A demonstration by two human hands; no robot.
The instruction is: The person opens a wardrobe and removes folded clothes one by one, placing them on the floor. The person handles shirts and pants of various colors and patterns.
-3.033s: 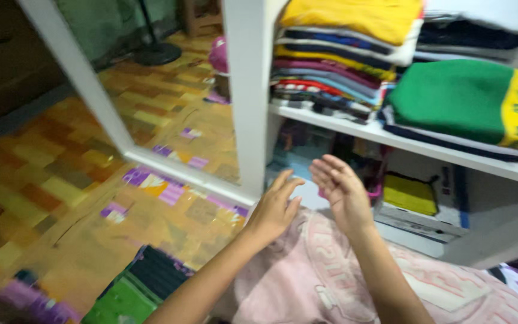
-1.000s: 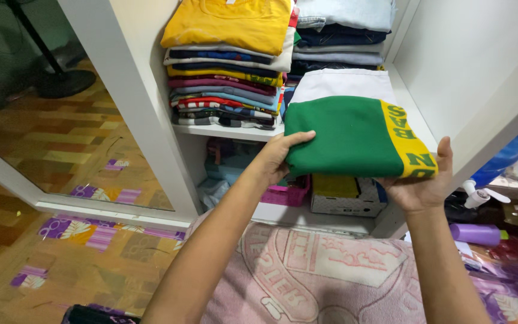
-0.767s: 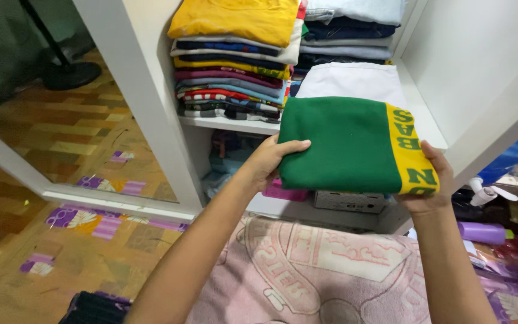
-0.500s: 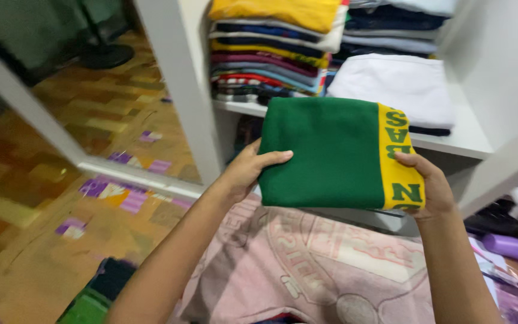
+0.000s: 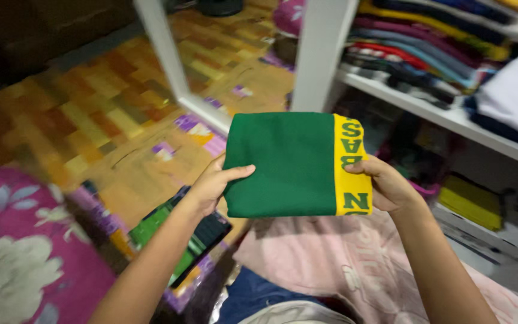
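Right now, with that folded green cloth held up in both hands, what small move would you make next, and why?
Probably lower the folded green cloth onto the pink cloth just beneath it. The left hand and right hand grip opposite edges, holding it flat, clear of the shelf.

Folded green fabric garment with a yellow lettered band (image 5: 283, 165): flat, square, held level in mid-air, gripped at both side edges.

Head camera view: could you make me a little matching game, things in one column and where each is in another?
Things:
1. folded green garment
2. white folded cloth
3. pink blanket
4. flowered magenta fabric

Places:
A. bottom left corner
B. on the shelf, at right
C. held between the left hand and right hand
D. spread below the hands

Pairs: 1-C, 2-B, 3-D, 4-A
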